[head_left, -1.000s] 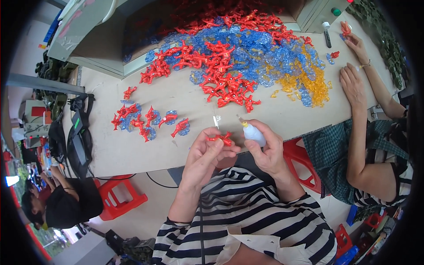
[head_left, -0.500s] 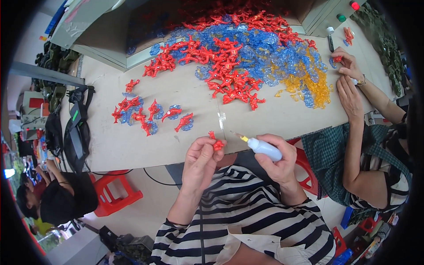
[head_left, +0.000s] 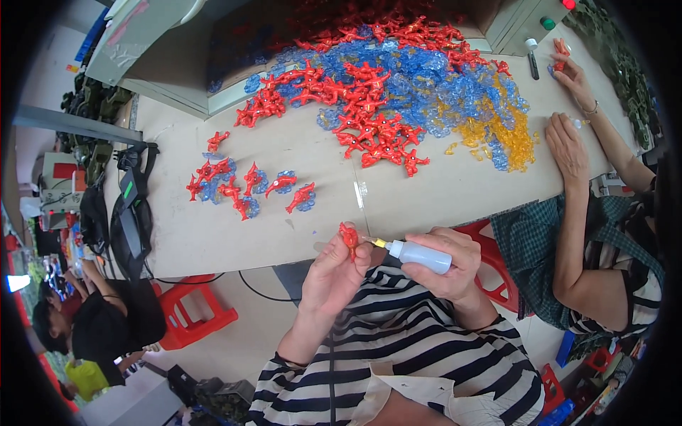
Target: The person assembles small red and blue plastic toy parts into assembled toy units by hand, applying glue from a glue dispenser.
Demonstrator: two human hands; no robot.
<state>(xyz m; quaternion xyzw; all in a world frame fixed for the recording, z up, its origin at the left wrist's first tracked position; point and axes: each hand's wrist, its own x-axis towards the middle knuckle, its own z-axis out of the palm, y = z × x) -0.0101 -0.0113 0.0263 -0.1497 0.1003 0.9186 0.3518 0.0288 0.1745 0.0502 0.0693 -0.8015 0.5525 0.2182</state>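
The squeeze bottle [head_left: 420,255] has swung in, nozzle now meeting the red figure [head_left: 349,237] at frame centre; left hand [head_left: 334,273] pinches it steady, right hand [head_left: 444,266] grasps the bottle for aim.

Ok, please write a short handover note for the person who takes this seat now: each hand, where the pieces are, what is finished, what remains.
Left hand: pinches one red figure above the table edge.
Right hand: grips a small white squeeze bottle, its yellow nozzle pointing at the figure.
Done: a small group of red figures on clear blue bases lies on the table, left of centre.
Left: the big mixed pile of red, blue and yellow pieces further back.
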